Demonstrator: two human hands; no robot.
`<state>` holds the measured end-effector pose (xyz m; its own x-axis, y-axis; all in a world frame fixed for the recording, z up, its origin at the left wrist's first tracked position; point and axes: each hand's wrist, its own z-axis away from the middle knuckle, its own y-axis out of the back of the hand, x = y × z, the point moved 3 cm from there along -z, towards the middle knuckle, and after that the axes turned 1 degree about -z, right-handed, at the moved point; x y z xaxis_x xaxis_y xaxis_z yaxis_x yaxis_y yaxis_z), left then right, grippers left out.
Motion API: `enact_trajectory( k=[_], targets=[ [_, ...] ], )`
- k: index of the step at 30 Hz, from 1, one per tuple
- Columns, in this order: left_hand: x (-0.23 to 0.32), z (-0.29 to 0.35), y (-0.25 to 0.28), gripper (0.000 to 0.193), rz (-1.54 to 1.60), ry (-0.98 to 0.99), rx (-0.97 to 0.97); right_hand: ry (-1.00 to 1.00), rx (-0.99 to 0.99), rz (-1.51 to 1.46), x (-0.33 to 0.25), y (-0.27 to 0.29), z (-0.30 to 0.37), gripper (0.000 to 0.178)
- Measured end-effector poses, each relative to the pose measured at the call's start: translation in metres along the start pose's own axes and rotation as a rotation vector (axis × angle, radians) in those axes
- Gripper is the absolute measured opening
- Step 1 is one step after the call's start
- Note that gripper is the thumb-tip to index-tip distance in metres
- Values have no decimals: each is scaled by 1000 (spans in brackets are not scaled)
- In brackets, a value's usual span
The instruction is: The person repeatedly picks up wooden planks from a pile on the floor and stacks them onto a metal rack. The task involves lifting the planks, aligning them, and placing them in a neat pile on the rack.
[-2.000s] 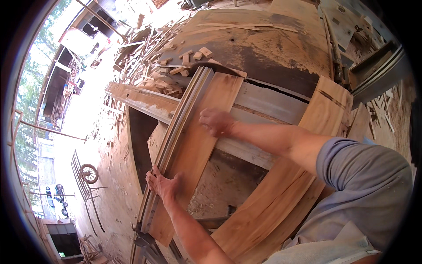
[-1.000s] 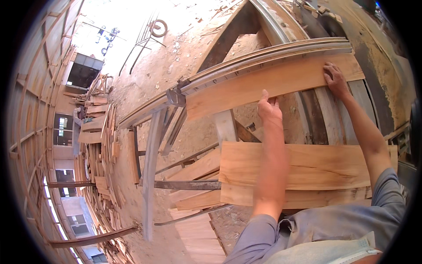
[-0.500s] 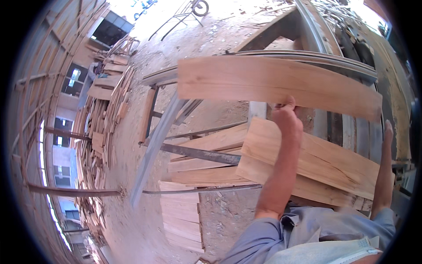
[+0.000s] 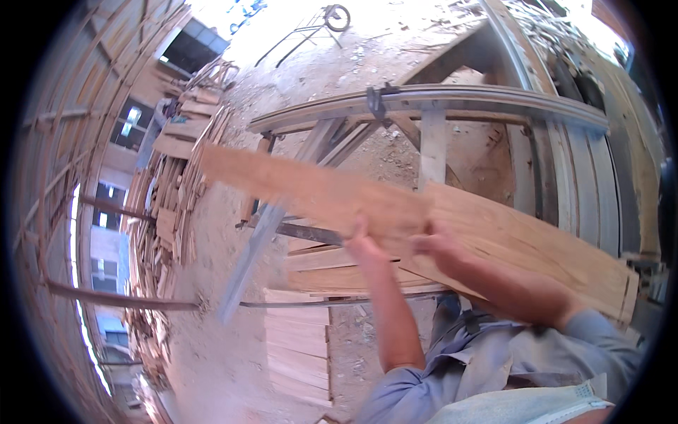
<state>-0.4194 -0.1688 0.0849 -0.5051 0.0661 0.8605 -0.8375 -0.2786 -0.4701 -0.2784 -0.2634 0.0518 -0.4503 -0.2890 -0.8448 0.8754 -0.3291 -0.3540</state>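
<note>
I hold a light brown wooden plank [image 4: 304, 185] in the air, slanting from upper left down to the right, its outline smeared by motion. My left hand [image 4: 364, 239] is closed on its near edge, thumb on top. My right hand [image 4: 439, 244] grips the plank's right end, its fingers partly hidden and blurred. Just right of that end, a wider wooden board [image 4: 526, 237] with a dark grain line lies on other boards [image 4: 325, 277]. Beyond the plank runs a long metal rail [image 4: 487, 99] with a dark clamp [image 4: 378, 104] on it.
A grey metal bar [image 4: 247, 261] slants down on the left, near a dark crossbar [image 4: 307, 232]. Below on the ground lies a row of stacked boards [image 4: 296, 346]. Piles of timber [image 4: 159, 219] line the left wall. A wheeled metal frame [image 4: 304, 32] stands far back.
The plank has swung left and down, away from above the rail, uncovering the clamp. My left hand moved left with it. My right hand, earlier off the plank at the right, now grips its end.
</note>
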Motion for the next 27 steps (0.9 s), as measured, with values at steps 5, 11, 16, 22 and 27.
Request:
enact_trajectory(
  k=[5, 11, 16, 22, 27],
  targets=[
    [4, -86, 214, 37, -502, 172, 76, 268, -330, 425, -1, -31, 53, 33],
    [10, -80, 297, 51, -330, 261, 221, 417, -47, 1150, -18, 142, 135, 71],
    [5, -95, 302, 45, -444, 385, 282, 102, 63, 1545, -31, 243, 180, 108],
    [-10, -80, 283, 45, -407, 356, 329, 0, -11, 1527, -42, 261, 169, 116],
    [-6, -126, 288, 47, -415, 286, 347, 11, -156, 1571, -66, 271, 142, 107]
  ],
)
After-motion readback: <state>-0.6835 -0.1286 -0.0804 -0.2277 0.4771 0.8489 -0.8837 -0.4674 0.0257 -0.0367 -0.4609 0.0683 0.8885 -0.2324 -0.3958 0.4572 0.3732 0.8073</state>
